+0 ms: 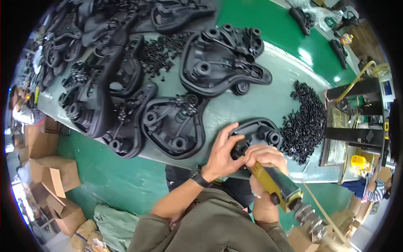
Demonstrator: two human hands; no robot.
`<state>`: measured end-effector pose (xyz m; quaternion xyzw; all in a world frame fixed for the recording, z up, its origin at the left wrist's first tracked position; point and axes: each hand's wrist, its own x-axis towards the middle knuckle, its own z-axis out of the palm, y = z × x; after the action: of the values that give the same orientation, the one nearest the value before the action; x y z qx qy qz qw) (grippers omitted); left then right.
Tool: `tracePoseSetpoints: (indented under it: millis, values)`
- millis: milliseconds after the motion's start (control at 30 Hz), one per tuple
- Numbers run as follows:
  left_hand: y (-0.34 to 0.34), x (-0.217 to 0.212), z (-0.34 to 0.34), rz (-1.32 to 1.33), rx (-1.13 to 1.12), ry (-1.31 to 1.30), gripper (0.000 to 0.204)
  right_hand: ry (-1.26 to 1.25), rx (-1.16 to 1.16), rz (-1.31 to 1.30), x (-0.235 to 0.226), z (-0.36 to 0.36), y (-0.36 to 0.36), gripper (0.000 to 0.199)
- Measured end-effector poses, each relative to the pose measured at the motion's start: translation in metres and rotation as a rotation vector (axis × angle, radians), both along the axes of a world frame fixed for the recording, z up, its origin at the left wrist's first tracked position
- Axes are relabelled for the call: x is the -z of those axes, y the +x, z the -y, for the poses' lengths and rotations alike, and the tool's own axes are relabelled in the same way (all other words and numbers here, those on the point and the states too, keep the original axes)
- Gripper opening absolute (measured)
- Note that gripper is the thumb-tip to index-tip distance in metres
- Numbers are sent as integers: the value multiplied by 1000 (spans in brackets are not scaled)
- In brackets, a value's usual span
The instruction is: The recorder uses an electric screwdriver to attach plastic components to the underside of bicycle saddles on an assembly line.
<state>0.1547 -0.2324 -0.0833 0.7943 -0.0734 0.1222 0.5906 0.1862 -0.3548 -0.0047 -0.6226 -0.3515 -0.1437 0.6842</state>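
A black bicycle saddle [258, 126] lies upside down at the near edge of the table, its hollow underside facing up. My left hand [224, 153] is closed on its left side, thumb and fingers around a round spring mount [242, 148]. My right hand [268, 158] grips a yellow and dark power screwdriver [273, 185], tilted with its back end toward the lower right. The driver's tip is hidden behind my fingers, close to that mount. A coiled line [310, 220] trails from its back end.
More upturned saddles [172, 126] crowd the table's left and far middle. Small black parts form one pile [304, 126] to the right and another [159, 52] farther back. A dark metal rack [357, 134] stands at the right edge. Cardboard boxes [63, 176] sit on the green floor.
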Motion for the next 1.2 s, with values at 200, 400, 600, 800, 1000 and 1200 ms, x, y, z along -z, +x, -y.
tracePoseSetpoints:
  millis: [200,400,600,800,1000,1200]
  values:
    - [-20,-73,-34,-38,22,118,48,10,30,67,-17,20,-12,91]
    - [92,-99,-199,-83,-255,967,21,330,-76,16,-60,26,-20,88]
    - [155,-26,-243,-450,-62,1250,17,377,-55,-17,-62,43,-29,86]
    - [112,-97,-179,-67,-208,683,9,413,27,-52,-67,66,-33,77]
    - [-7,-116,-25,-397,255,-314,18,510,27,-56,-72,67,-40,70]
    - [-22,-71,9,-472,440,-895,22,560,64,-50,-65,69,-41,75]
